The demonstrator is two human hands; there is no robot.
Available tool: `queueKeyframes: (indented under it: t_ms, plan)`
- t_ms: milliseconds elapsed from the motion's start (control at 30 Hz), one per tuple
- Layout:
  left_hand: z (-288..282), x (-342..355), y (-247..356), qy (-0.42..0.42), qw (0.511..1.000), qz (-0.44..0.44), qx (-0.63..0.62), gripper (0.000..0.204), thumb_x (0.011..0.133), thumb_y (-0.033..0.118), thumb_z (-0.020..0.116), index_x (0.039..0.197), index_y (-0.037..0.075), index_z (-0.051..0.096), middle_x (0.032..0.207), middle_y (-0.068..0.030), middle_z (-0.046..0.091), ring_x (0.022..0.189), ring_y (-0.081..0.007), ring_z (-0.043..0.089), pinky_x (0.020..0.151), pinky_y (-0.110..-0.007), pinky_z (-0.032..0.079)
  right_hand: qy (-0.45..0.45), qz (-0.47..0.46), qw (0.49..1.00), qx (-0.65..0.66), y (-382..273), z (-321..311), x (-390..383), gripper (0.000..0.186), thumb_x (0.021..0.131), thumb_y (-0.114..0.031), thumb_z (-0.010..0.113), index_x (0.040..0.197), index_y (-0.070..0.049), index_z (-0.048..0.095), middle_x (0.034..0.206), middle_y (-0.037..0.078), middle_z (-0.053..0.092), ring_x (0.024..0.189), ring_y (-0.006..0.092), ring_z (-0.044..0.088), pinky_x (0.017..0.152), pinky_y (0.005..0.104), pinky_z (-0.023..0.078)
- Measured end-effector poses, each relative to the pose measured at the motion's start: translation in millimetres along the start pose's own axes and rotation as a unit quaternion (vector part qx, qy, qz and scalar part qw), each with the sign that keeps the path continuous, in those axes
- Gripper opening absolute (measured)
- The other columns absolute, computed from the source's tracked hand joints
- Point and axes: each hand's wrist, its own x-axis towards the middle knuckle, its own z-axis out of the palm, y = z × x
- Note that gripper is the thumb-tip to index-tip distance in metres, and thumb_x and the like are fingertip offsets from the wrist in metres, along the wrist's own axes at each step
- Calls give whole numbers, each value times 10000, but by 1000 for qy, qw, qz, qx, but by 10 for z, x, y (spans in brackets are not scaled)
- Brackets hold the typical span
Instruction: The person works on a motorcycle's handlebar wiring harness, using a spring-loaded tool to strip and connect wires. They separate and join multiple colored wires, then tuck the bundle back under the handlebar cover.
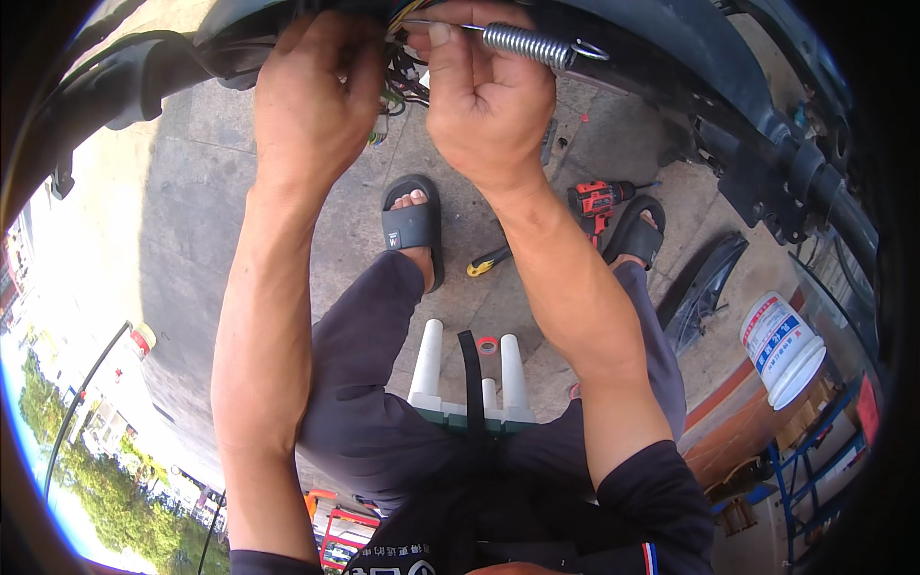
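Observation:
My left hand point(316, 101) is closed at the upper edge, its fingertips in shadow beside a bundle of coloured wires point(410, 88). Whatever those fingers hold is hidden. Just to its right, my right hand point(491, 115) is closed too, thumb raised against the fingers near the wires; what lies in the pinch is hard to make out. A silver coil spring point(527, 44) with a hooked end and a long straight end crosses over the right hand's fingers, the straight end passing the thumb tip. Both hands are beneath a dark vehicle frame point(661, 91).
On the paved floor lie a red cordless drill point(596, 198), a yellow-and-black hand tool point(487, 262), a roll of red tape point(488, 346) and a black curved panel point(704, 278). A stool's white legs point(427, 364) stand between my knees. At right is a white bucket point(781, 350).

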Motion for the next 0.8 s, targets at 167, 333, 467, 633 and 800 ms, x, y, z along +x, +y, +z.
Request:
queueKeyframes:
  t_ms: [167,333,467,633,800]
  plan:
    - [93,49,-89,37,997,65,-17,131,898,45,653,1026,26,672,937,-120,682,804,-236,722,727,-325,554,10,-30,999,-8,49,9,60,73,911,-40,648,976,-38,681,910,110,728,803,262,709,719,346,557]
    - [78,48,-120,49,992,112,6,154,903,71,657,1051,28,661,924,-115,681,793,-241,712,733,-327,549,-15,-24,1000,-10,24,-10,51,71,906,-34,655,972,-39,678,922,108,739,813,253,720,717,348,562]
    - [75,3,-67,42,998,43,-31,152,902,88,669,1043,30,663,885,-106,683,783,-236,704,719,-328,545,-2,2,999,40,9,21,47,68,909,-45,666,974,-41,684,915,114,739,818,251,723,719,343,563]
    - [47,1,-58,33,999,33,8,136,902,106,683,1015,30,669,884,-101,694,805,-229,720,727,-328,554,-68,50,994,70,-96,45,17,74,922,-61,664,983,-33,696,905,120,737,810,252,719,711,344,561]
    - [107,-16,-16,59,997,45,3,121,894,98,677,995,34,668,897,-104,695,793,-239,712,716,-336,549,49,-14,999,-2,-71,56,52,91,894,-8,638,966,-30,690,865,108,732,761,240,709,694,343,557]
